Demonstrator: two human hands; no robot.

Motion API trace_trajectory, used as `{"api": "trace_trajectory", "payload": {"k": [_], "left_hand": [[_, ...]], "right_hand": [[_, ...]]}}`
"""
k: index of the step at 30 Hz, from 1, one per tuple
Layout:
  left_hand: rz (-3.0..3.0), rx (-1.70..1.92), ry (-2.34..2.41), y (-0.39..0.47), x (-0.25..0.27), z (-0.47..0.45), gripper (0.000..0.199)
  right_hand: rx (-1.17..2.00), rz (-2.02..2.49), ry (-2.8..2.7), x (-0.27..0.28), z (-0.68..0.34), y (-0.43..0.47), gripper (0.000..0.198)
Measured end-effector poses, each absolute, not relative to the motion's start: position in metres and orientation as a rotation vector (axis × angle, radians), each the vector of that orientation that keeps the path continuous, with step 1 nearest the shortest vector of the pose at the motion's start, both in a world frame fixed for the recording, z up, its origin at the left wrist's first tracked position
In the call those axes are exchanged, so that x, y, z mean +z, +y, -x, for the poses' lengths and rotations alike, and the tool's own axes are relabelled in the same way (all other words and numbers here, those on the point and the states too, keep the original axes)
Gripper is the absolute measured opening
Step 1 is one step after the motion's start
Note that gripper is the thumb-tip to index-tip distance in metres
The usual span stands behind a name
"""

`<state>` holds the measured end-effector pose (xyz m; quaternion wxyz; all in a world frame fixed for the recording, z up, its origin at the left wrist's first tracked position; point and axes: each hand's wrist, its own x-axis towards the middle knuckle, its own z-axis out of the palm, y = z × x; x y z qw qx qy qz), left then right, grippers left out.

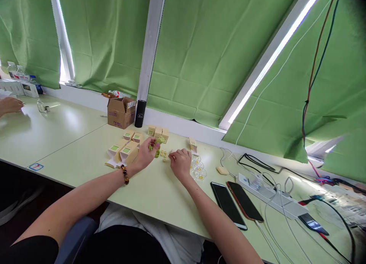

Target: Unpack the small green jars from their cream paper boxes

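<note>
My left hand (146,153), with a beaded bracelet at the wrist, is closed on a small light-green piece (161,139). More green pieces (157,153) lie on the table just under its fingers. My right hand (181,164) is closed, thumb and fingertips brought together at the right of several tiny yellow pieces (163,154). Whatever those fingertips pinch, if anything, is too small to make out. Several clear plastic containers (199,171), with yellow bits inside, stand against the right side of this hand. Open small cartons with green labels (128,152) lie left of my left hand.
Beyond the hands are more small cartons (158,132), a cardboard box (121,113) and a black tumbler (140,113). Two phones (228,205) and a power strip (271,197) with tangled cables lie right. Another person's hand (10,104) rests at far left, near a small glass bottle (40,106).
</note>
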<state>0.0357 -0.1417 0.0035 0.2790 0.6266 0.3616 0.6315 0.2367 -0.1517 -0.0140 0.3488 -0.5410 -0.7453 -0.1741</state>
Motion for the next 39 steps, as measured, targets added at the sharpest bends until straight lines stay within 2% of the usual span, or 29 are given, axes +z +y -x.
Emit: {"api": "trace_trajectory", "payload": {"k": [4,8,12,26,29,34,39], "left_hand": [[-1.223,1.422,0.604,-0.140,0.007,-0.037,0.035],[-0.936,1.305,0.417,-0.140,0.009,-0.036,0.024],[-0.835,1.309,0.352,-0.141,0.012,-0.034,0.018],[-0.780,1.388,0.372,-0.136,0.010,-0.032,0.019],[-0.829,1.376,0.378,-0.136,0.009,-0.031,0.016],[-1.191,1.517,0.621,-0.136,0.011,-0.028,0.029],[-1.968,1.828,1.103,-0.139,0.016,-0.021,0.009]], "right_hand": [[-0.267,1.437,-1.903,-0.015,-0.241,-0.173,0.017],[-0.039,1.442,-2.187,-0.035,-0.233,-0.194,0.014],[0.083,1.316,-2.431,-0.037,-0.225,-0.205,0.015],[0.204,1.323,-2.435,-0.027,-0.229,-0.205,0.017],[0.213,1.317,-2.436,-0.027,-0.229,-0.205,0.017],[0.222,1.317,-2.444,-0.026,-0.230,-0.205,0.018],[0.229,1.332,-2.446,-0.024,-0.228,-0.206,0.018]]}}
